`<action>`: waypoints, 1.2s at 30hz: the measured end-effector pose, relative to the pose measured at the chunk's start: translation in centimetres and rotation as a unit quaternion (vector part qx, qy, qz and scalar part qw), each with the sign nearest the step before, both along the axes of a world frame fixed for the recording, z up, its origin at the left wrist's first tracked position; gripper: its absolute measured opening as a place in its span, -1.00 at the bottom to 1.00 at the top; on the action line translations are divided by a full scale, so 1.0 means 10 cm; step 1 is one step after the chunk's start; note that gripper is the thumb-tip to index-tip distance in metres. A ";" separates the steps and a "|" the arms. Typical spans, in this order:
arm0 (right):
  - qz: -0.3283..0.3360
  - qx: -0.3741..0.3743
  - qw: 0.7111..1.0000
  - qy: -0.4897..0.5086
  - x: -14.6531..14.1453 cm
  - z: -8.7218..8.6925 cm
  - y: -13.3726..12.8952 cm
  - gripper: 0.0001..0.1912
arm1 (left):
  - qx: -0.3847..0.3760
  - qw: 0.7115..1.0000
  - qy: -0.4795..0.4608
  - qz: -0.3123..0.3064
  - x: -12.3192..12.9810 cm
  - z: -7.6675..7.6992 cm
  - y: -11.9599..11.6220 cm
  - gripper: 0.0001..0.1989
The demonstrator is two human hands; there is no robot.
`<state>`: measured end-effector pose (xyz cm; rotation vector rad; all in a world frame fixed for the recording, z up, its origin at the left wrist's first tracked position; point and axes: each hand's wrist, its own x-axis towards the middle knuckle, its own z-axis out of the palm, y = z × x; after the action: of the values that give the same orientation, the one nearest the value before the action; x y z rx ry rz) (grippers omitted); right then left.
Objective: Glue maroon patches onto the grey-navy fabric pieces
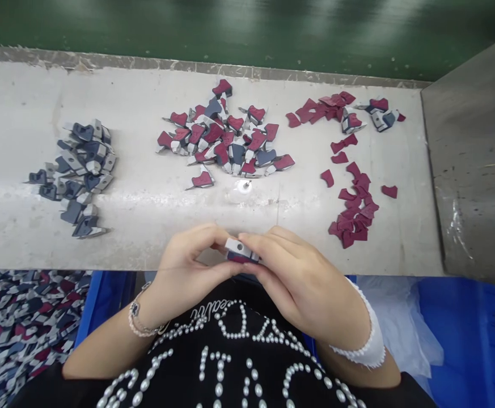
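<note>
From my remote station I count two hands, the left hand (187, 269) and the right hand (300, 280), pressed close together and clamped from both sides on one small grey-and-maroon layered piece (239, 250) with a round hole, just over the front edge of a scuffed white workbench (153, 226). Three groups lie on the bench: a heap of grey-and-navy angular pieces (77, 175), a heap of maroon-and-grey angular pieces (225, 136), and scattered flat maroon cut pieces (351, 207). Below, a blue plastic crate (100, 300) on the left brims with mixed patterned pieces (26, 334), and a clear plastic bag (394, 320) lies against a second blue crate (468, 340). Pearl-beaded lettering on a black shirt (230, 362) is too cut off for me to read.
</note>
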<state>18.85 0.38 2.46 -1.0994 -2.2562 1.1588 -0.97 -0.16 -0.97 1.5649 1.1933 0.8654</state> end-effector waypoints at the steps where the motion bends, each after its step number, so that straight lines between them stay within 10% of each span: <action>1: 0.010 0.004 1.000 0.004 0.01 0.01 0.00 -0.73 | 0.007 1.000 -0.010 0.006 0.00 0.01 -0.01 -0.81; 17: 0.048 -0.043 0.998 0.005 0.02 -0.06 0.14 -0.78 | -0.214 0.954 -0.205 -0.047 -0.06 -0.10 0.06 -0.83; 28: -0.004 -0.217 0.975 0.043 -0.03 0.05 0.16 -0.82 | -0.447 0.797 -0.383 -0.133 -0.11 -0.33 0.02 -0.71; 36: -0.016 -0.248 0.967 0.048 -0.03 0.08 0.15 -0.85 | -0.426 0.813 -0.369 -0.147 -0.10 -0.29 0.03 -0.82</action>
<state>18.58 1.91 3.22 -1.2136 -1.9135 1.7825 -1.95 0.11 -3.85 0.5373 0.5766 0.5121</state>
